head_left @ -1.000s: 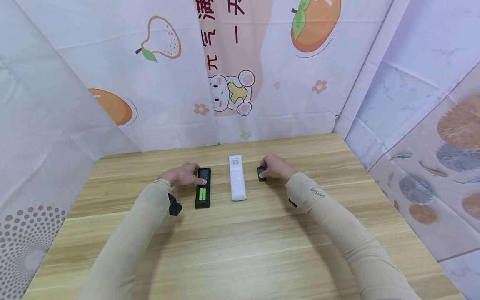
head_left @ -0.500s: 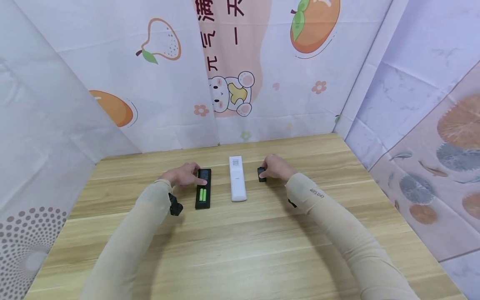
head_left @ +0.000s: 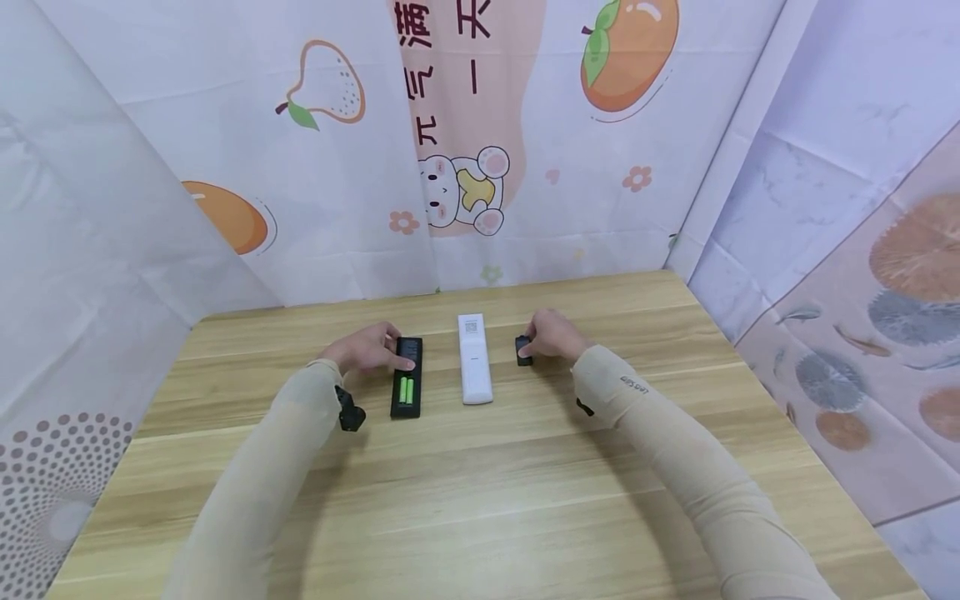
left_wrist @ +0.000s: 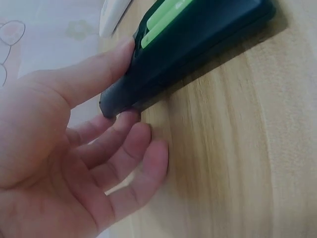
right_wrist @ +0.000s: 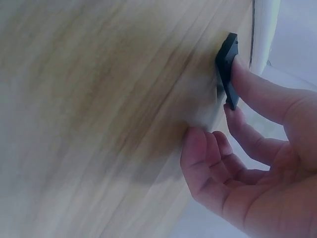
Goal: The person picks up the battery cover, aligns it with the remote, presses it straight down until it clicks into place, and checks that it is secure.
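Observation:
A black remote control (head_left: 406, 412) lies on the table with its battery bay uncovered and facing up. Two green batteries (head_left: 406, 390) sit side by side in that bay. My left hand (head_left: 366, 348) pinches the remote near its far end; in the left wrist view the thumb presses the top and fingertips meet the edge below. My right hand (head_left: 557, 335) holds a small black battery cover (head_left: 522, 349) by thumb and forefinger, seen tilted in the right wrist view, other fingers loosely curled. Between the hands lies a white remote control (head_left: 475, 367), apart from both.
The wooden table (head_left: 480, 500) ends at a printed curtain (head_left: 330, 217) along the back. More curtain hangs at the left and right sides. A black wrist camera (head_left: 350, 414) sits on the left wrist, close above the table.
Both hands keep their places on the black remote and the battery cover. The head view has shifted very slightly; nothing else has visibly moved.

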The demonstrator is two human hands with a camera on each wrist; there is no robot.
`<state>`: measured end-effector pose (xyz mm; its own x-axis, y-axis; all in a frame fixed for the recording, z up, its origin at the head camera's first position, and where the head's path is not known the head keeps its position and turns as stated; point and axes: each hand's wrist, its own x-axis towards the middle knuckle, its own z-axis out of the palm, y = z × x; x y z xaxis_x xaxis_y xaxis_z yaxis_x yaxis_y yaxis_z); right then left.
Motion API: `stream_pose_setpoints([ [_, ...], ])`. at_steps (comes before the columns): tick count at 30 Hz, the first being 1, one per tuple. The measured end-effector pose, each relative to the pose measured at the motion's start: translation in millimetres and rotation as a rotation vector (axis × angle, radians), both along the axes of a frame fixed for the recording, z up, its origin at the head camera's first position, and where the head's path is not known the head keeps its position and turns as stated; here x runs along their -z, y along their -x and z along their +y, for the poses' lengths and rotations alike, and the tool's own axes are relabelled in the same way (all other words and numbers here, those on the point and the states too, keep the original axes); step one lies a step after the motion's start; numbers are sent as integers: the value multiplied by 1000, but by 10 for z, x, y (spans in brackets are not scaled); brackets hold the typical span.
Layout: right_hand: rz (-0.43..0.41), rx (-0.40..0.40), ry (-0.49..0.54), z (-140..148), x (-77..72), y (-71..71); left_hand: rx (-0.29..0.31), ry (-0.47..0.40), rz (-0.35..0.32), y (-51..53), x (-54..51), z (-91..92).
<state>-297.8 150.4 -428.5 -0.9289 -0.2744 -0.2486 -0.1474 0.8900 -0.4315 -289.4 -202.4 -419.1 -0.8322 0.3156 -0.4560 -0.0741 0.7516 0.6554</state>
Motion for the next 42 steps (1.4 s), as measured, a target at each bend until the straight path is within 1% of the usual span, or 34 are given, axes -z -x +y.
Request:
stream_pose_setpoints([
  [5, -15, -4, 39, 30, 21, 4, -50, -65, -32, -1, 25, 9],
  [9, -56, 40, 124, 56, 22, -9, -65, -107, -66, -14, 12, 57],
  [12, -90, 73, 169, 61, 15, -21, -67, -116, -76, -12, 6, 79],
  [16, -107, 74, 175, 60, 3, -35, -58, -133, -77, -7, 11, 84],
  [23, -94, 76, 185, 106, 8, -26, -68, -173, -72, 14, 33, 72],
  [28, -85, 74, 189, 127, -10, -18, -62, -180, -68, 16, 13, 69],
  [34, -152, 85, 273, 169, -11, 0, -41, -224, -70, 31, 30, 79],
  [38, -181, 102, 318, 188, 22, 11, -54, -244, -65, 27, 35, 55],
  [42, -214, 98, 356, 179, 41, -6, -62, -255, -66, -4, 34, 18],
])
